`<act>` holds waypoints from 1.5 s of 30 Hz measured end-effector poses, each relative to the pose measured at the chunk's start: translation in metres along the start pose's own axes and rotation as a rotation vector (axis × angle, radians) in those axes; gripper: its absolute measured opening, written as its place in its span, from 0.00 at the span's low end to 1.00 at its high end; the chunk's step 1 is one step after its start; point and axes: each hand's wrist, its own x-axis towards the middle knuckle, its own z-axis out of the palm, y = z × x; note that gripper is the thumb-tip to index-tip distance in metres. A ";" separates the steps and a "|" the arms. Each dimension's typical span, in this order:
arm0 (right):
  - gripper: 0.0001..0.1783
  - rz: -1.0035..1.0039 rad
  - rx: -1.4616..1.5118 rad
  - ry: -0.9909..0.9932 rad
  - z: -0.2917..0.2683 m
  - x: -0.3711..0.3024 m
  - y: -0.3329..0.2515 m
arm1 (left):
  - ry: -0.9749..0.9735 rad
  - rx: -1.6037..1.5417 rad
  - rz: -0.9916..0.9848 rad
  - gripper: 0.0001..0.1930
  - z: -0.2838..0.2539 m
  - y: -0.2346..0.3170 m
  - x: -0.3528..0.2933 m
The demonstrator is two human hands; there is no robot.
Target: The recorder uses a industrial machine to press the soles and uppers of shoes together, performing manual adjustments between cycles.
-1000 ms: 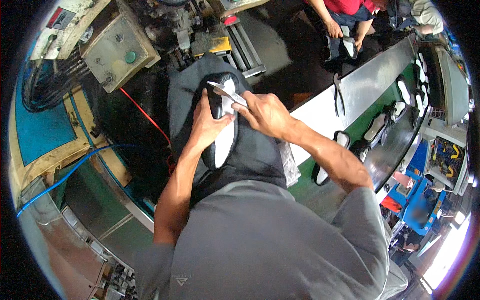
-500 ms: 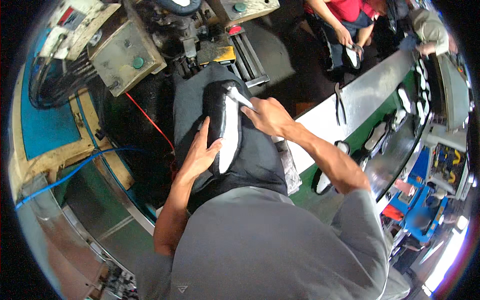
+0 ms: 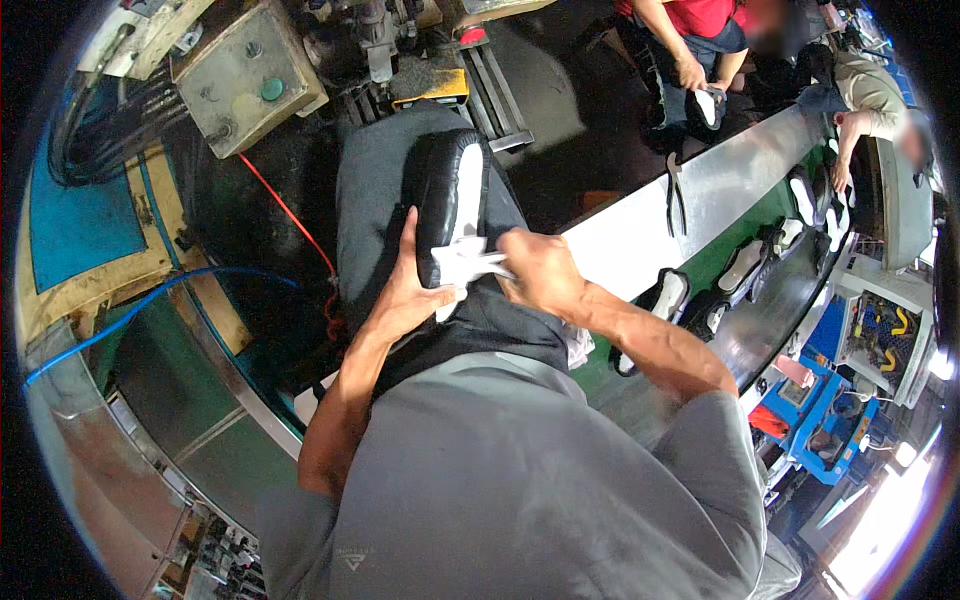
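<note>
A black shoe upper (image 3: 463, 185) with a white underside lies sole up along my lap. My left hand (image 3: 405, 300) grips its near end from the left, fingers along the black side and thumb at the white bottom. My right hand (image 3: 543, 272) is closed, just right of the shoe. From it a white, motion-blurred piece, like a cloth or strip (image 3: 466, 262), reaches over the near part of the underside. Its exact kind is too smeared to tell.
A pair of pincers (image 3: 676, 195) lies on a metal ledge (image 3: 625, 215) to the right. Beyond it a green conveyor (image 3: 715, 262) carries several shoes. Machinery with a control box (image 3: 250, 85) stands ahead left. A person in red (image 3: 690, 45) holds another shoe; a second person reaches over the conveyor.
My right hand has brought the white piece from the shoe's far end toward its near end. My left hand still grips the shoe. The second person's arm now reaches lower over the conveyor.
</note>
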 end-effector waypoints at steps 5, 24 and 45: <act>0.17 0.150 -0.169 -0.249 -0.010 -0.006 0.011 | 0.072 -0.451 -0.191 0.60 -0.007 0.007 -0.001; 0.06 1.015 0.670 0.281 0.075 -0.092 0.102 | 1.365 0.629 -0.191 0.44 -0.389 -0.123 -0.282; 0.55 1.522 -0.230 0.731 0.060 -0.363 0.094 | 0.151 -0.130 -0.038 0.28 -0.034 0.026 0.095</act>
